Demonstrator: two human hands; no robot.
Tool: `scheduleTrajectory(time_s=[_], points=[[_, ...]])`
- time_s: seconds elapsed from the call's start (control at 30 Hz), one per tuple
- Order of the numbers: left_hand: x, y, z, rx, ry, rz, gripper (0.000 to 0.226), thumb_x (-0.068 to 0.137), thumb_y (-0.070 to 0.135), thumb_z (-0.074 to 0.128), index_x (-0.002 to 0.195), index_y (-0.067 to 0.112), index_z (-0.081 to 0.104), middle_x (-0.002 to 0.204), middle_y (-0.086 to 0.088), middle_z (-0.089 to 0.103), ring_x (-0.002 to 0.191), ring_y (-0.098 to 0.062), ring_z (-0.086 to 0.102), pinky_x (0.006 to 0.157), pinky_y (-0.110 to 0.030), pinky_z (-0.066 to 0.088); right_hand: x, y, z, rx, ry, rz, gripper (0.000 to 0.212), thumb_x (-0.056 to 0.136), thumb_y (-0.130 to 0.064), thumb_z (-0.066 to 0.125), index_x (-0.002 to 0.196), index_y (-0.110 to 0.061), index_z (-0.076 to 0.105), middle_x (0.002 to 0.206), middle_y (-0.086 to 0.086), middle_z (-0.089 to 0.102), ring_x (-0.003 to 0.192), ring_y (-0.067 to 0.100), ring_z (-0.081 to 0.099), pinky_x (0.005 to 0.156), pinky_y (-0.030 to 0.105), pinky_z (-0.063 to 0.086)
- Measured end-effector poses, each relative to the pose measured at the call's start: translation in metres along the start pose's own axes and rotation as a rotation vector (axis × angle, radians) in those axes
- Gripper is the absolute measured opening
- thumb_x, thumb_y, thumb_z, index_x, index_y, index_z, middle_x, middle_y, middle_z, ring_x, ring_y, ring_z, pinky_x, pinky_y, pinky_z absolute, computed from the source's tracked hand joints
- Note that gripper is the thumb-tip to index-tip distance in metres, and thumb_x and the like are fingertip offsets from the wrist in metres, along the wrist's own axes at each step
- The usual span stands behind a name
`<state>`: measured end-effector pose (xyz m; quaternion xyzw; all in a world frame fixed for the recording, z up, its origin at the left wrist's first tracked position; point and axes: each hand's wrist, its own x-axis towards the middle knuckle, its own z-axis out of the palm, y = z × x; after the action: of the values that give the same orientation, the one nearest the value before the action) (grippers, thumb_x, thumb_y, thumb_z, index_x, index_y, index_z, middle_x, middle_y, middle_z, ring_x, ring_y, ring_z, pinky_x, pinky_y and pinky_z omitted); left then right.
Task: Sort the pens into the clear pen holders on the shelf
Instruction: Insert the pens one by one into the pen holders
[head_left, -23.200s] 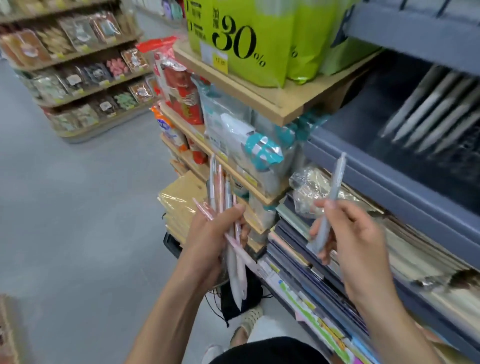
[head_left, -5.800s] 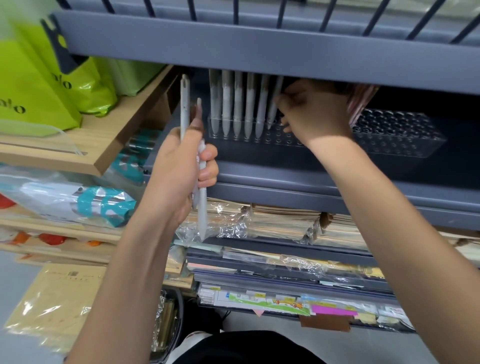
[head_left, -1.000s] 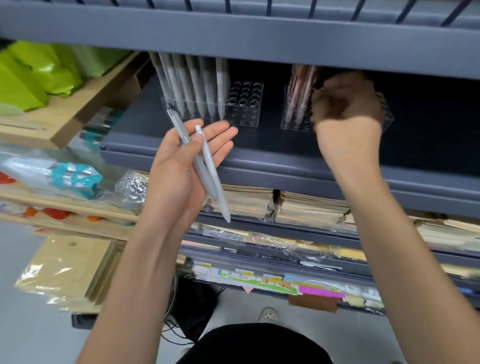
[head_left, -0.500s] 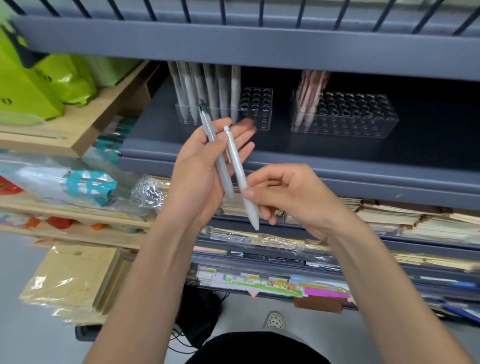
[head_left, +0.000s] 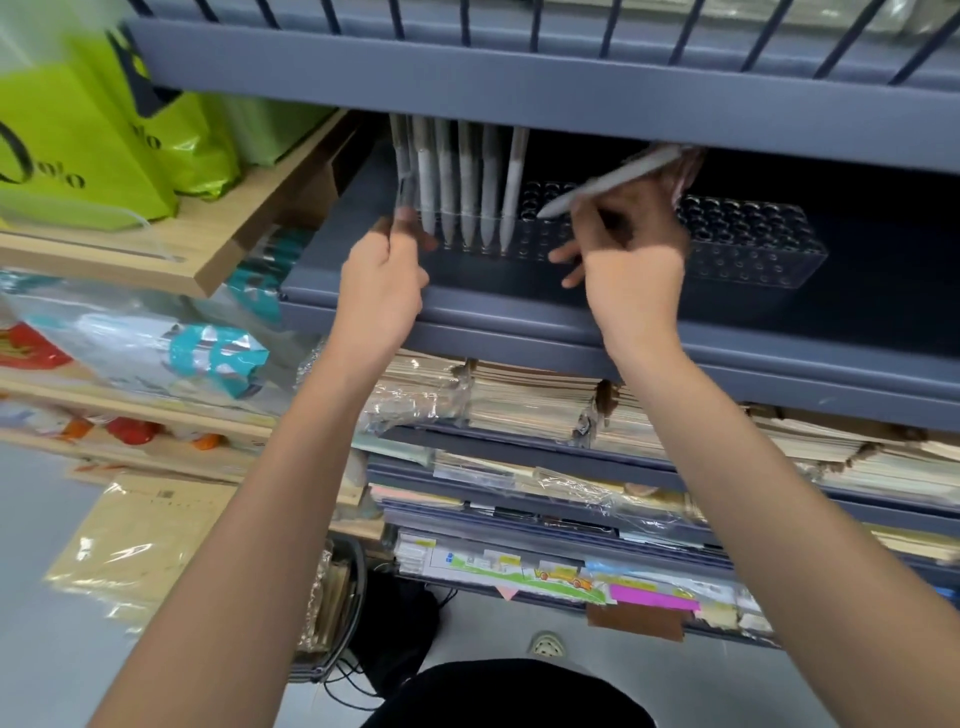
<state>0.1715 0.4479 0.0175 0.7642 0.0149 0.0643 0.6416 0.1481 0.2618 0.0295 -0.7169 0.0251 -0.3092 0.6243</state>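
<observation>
The right hand (head_left: 628, 244) is seen gripping a pale grey pen (head_left: 608, 182), held tilted with its tip aimed down and left over the open holes of the left holder (head_left: 540, 228). The left hand (head_left: 384, 280) is curled round a second pen (head_left: 402, 192), held upright at that holder's left end; blur hides whether it is seated in a hole. Both pens are slim, matt and pale grey, tapering to a point.

Five more grey pens (head_left: 467, 182) are stood in a row in the left holder, tips down, just right of the second pen. Two clear holders are set side by side on the grey shelf (head_left: 519, 322). The right holder (head_left: 753, 244) shows rows of round holes. Pink pens (head_left: 688, 166) at its left end are mostly hidden behind the right hand and cannot be counted.

Half a second earlier both loose pens were held in the left hand in front of the shelf, one pinched by the right hand. Now one is held in each hand, and both hands have been raised to the left holder.
</observation>
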Motion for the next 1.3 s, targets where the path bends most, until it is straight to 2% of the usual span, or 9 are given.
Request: scheduleTrajectory(time_s=[0.17,0.33,0.47,0.6,0.73,0.93,1.07,1.17,1.3], points=[[-0.003,0.005,-0.001,-0.076,-0.010,-0.044,0.032,0.106,0.031,0.036,0.084,0.018,0.055,0.058,0.002,0.039,0.039,-0.007,0.030,0.036,-0.018,0.024,0.031,0.003,0.021,-0.172,0.056,0.073,0.002,0.096,-0.013,0.056,0.096,-0.013,0.057,0.064,-0.010,0.062,0.041,0.017,0.061,0.036,0.024,0.042],[-0.003,0.000,0.000,-0.042,0.010,-0.026,0.033,0.105,0.036,0.039,0.080,0.022,0.056,0.050,0.011,0.044,0.038,-0.005,0.034,0.037,-0.019,0.026,0.051,-0.001,0.029,-0.400,-0.045,0.107,0.017,0.099,-0.014,0.048,0.096,-0.009,0.064,0.051,0.008,0.059,0.028,0.009,0.050,0.030,0.018,0.032],[-0.001,-0.001,0.001,-0.008,0.023,-0.022,0.033,0.103,0.039,0.040,0.077,0.026,0.055,0.047,0.012,0.047,0.038,-0.005,0.037,0.040,-0.022,0.027,0.071,-0.007,0.031,-0.572,-0.201,0.251,0.040,0.099,-0.020,0.040,0.064,-0.016,0.058,0.046,-0.001,0.056,0.025,0.004,0.041,0.036,0.016,0.033],[0.000,-0.003,0.001,0.006,0.021,-0.010,0.034,0.102,0.044,0.040,0.079,0.027,0.058,0.045,0.012,0.048,0.039,-0.004,0.038,0.041,-0.023,0.028,0.087,-0.010,0.029,-0.655,-0.313,0.290,0.048,0.098,-0.023,0.035,0.053,-0.016,0.052,0.031,-0.010,0.050,0.024,0.000,0.041,0.032,0.013,0.030],[0.001,-0.005,0.001,0.006,0.021,0.002,0.034,0.102,0.045,0.039,0.081,0.027,0.059,0.043,0.013,0.047,0.039,-0.005,0.037,0.041,-0.023,0.028,0.094,-0.005,0.028,-0.668,-0.339,0.279,0.048,0.096,-0.027,0.035,0.053,-0.017,0.054,0.033,-0.013,0.053,0.027,-0.002,0.044,0.048,0.021,0.032],[-0.002,-0.003,0.004,-0.127,0.044,-0.072,0.017,0.094,0.028,0.033,0.079,0.024,0.040,0.055,0.009,0.042,0.039,-0.006,0.031,0.039,-0.021,0.025,0.095,-0.004,0.033,-0.757,-0.428,0.284,0.044,0.101,-0.014,0.033,0.060,-0.011,0.048,0.054,0.000,0.055,0.023,0.000,0.041,0.034,0.011,0.034],[-0.006,0.000,0.003,-0.173,0.014,-0.075,0.016,0.094,0.014,0.032,0.080,0.021,0.035,0.064,0.002,0.037,0.042,-0.007,0.027,0.038,-0.020,0.023,0.094,-0.007,0.033,-0.744,-0.436,0.286,0.036,0.102,-0.016,0.032,0.070,-0.011,0.048,0.059,0.000,0.056,0.024,0.001,0.042,0.039,0.014,0.035],[-0.013,-0.003,-0.002,-0.142,-0.030,0.007,0.016,0.099,0.012,0.041,0.085,0.020,0.046,0.067,0.003,0.047,0.046,-0.007,0.037,0.041,-0.023,0.031,0.085,-0.009,0.028,-0.592,-0.373,0.329,0.023,0.101,-0.019,0.037,0.088,-0.010,0.053,0.056,-0.001,0.059,0.029,0.001,0.045,0.038,0.011,0.036],[-0.026,-0.011,-0.005,-0.145,-0.036,0.152,0.005,0.099,0.020,0.059,0.104,0.019,0.060,0.077,0.006,0.071,0.059,-0.004,0.052,0.060,-0.018,0.046,0.051,-0.016,0.019,-0.353,-0.226,0.205,0.022,0.093,-0.026,0.051,0.074,-0.022,0.062,0.057,-0.001,0.067,0.032,0.013,0.046,0.034,0.016,0.030]])
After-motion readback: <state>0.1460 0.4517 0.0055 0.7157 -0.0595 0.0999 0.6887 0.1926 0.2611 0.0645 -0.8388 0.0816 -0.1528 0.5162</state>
